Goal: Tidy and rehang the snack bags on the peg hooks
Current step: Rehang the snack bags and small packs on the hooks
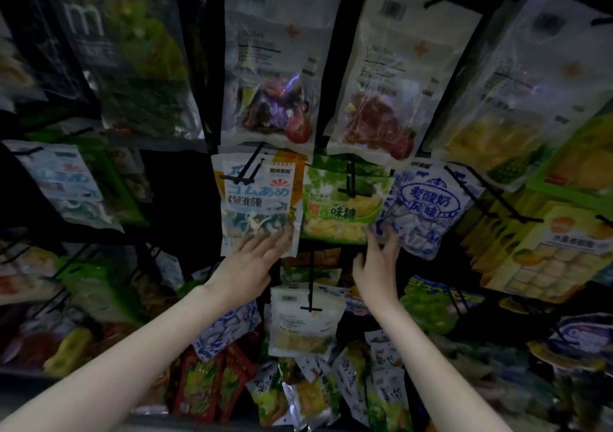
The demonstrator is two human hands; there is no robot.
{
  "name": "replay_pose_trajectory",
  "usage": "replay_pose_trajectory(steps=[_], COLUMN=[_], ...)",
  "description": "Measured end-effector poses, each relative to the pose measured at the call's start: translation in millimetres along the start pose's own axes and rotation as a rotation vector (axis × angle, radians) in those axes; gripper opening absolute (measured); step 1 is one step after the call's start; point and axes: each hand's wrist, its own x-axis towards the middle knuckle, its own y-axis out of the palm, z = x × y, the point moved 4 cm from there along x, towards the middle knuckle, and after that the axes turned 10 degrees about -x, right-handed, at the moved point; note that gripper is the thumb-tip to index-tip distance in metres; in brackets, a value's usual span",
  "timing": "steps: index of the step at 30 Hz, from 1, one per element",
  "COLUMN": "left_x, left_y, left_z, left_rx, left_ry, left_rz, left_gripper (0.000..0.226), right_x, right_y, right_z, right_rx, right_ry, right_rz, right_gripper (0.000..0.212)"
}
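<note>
A white and blue snack bag (257, 196) hangs on a black peg hook (247, 169) in the middle row. My left hand (255, 262) lies with straight fingers against its lower edge. Beside it hangs a green durian candy bag (341, 202) on its own hook (351, 179). My right hand (376, 262) reaches up with spread fingers, its fingertips at the lower right corner of the green bag and the lower left of a blue and white yoghurt candy bag (428, 209). Neither hand grips anything.
Larger clear bags (275, 66) hang in the row above. A small pale bag (302, 322) hangs on a hook below my hands. Several loose packets (298, 391) lie piled at the bottom. Yellow and green packs (544, 249) crowd the right side.
</note>
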Motion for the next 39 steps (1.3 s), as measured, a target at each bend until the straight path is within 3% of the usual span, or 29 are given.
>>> replay_pose_trajectory(steps=[4,7,12,18,21,24,31,37,39], left_x=[-14.4,-18.2,-32.0,-44.9,-49.2,-51.5,-44.0,-43.4,-43.8], left_y=[23.5,41.1,55.6,67.9,73.8,69.6,50.0,62.2,59.9], left_z=[-9.0,-14.9,-10.7,-5.9,-10.8,-21.0,-42.0,-56.7,-56.2], left_rx=[-0.079,-0.136,-0.213,-0.258,-0.263,-0.330,-0.354,-0.329,-0.415], left_ry=[-0.011,-0.054,-0.038,-0.087,-0.091,-0.060,-0.009,0.007,-0.037], left_rz=[0.049,0.130,0.144,0.160,0.208,0.189,0.129,0.468,0.415], left_gripper=[0.062,0.055,0.055,0.051,0.055,0.056,0.056,0.055,0.046], right_x=[-28.7,-30.3,-24.5,-43.0,-58.2,-70.0,-73.9,-75.4,-74.4], right_y=[69.2,103.9,139.3,142.3,130.7,107.1,43.5,15.2,8.0], right_z=[-28.7,-38.6,-44.8,-44.2,-45.8,-47.0,-33.3,-21.5,-17.3], right_rx=[-0.078,-0.062,-0.099,-0.033,-0.011,-0.057,-0.173,-0.091,-0.015], right_ry=[-0.066,-0.039,0.009,0.030,0.001,-0.067,-0.242,-0.306,-0.283], right_rz=[0.578,0.697,0.711,0.578,0.607,0.643,0.601,0.587,0.600], right_gripper=[0.050,0.053,0.049,0.033,0.031,0.021,0.023,0.021,0.021])
